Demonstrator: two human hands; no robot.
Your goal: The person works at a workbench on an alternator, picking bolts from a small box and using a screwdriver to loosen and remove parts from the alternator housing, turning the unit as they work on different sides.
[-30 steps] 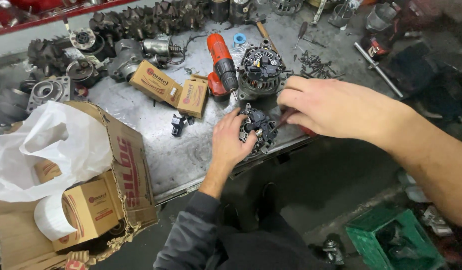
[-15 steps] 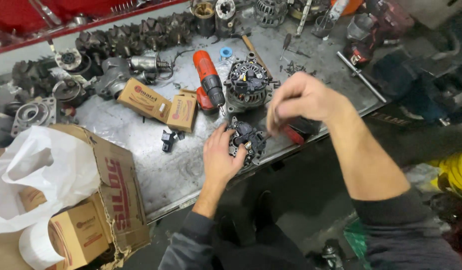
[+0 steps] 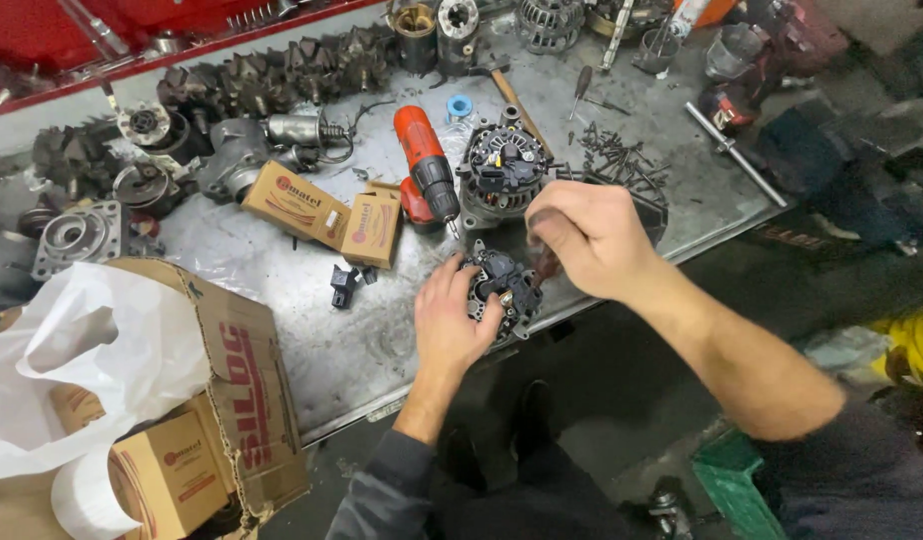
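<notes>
The left hand (image 3: 452, 322) reaches up toward twelve o'clock, palm down, fingers spread and curled. The right hand (image 3: 587, 238) comes in from four o'clock, fingers bunched tight.

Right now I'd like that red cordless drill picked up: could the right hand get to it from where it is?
Probably yes. The red cordless drill lies uncovered on the bench, just beyond the right hand. However, that hand holds a dark-handled tool, so it isn't free.
</notes>
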